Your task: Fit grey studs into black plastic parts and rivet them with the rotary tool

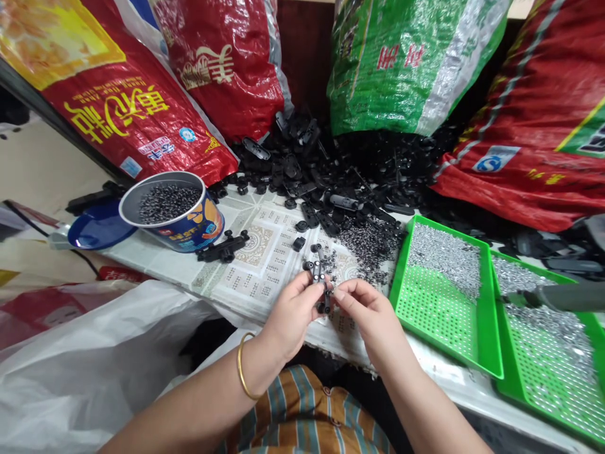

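Black jointed part (318, 271), with pale round spots on its face, was held up over the near edge of the worktop (255, 277), between the person's two hands. Left hand (289, 315) was clamped on it, thumb across the front, fingers behind. Right hand (373, 315) was at the part's lower side, thumb and forefinger tips drawn close together; could not tell whether they gripped the part or some tiny piece. Gold bangle (241, 366) on the left wrist. Striped brown-and-teal clothing (302, 410) below the forearms.

Just beyond the hands: a scatter of small dark pieces (373, 246), running back into a broad heap of black parts (302, 167). To the left, another black part (224, 249) lay beside a blue tub (191, 230) well filled with small dark bits (167, 203); a blue lid (101, 226) lay just left of the tub.

To the right, two green trays with perforated floors, side by side. Nearer tray (439, 315) had silvery pieces (444, 252) banked at its far end; farther tray (509, 375) held similar ones, with a grey cylindrical tool (567, 296) reaching across it from the right.

Behind the heap: red sacks (222, 75) and a green sack (382, 69). White plastic sheeting (108, 353), lower left.
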`<state>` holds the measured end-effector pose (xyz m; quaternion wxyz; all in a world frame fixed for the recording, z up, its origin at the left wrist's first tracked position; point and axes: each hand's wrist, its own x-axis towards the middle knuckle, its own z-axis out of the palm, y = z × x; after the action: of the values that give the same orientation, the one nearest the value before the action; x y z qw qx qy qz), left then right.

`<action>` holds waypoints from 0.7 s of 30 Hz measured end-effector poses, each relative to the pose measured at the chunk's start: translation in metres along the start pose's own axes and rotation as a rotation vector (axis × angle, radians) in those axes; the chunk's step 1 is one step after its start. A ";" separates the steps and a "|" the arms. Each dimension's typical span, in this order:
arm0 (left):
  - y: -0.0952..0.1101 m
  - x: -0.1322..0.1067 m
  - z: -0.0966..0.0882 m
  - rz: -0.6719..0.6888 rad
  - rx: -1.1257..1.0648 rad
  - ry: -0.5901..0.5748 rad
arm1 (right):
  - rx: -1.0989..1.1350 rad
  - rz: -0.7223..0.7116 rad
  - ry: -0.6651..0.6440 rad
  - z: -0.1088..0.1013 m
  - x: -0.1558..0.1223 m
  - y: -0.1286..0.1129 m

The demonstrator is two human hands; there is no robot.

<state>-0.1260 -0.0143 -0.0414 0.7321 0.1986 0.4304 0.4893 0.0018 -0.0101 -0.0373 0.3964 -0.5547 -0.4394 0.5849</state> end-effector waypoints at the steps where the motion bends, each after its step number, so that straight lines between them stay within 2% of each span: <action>1: 0.000 0.000 0.001 0.004 0.012 0.004 | -0.003 0.001 0.006 0.000 0.001 0.001; 9: -0.001 -0.001 -0.001 0.019 0.069 0.012 | 0.015 0.006 0.009 -0.001 0.004 0.004; 14: -0.003 -0.002 -0.002 0.014 0.053 -0.043 | 0.008 -0.029 0.025 -0.002 0.003 0.010; 21: -0.004 -0.001 -0.004 -0.007 0.047 -0.064 | -0.037 -0.080 0.012 -0.003 0.002 0.013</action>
<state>-0.1271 -0.0174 -0.0453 0.7422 0.2298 0.4188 0.4700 0.0054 -0.0120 -0.0506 0.4119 -0.5474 -0.4694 0.5571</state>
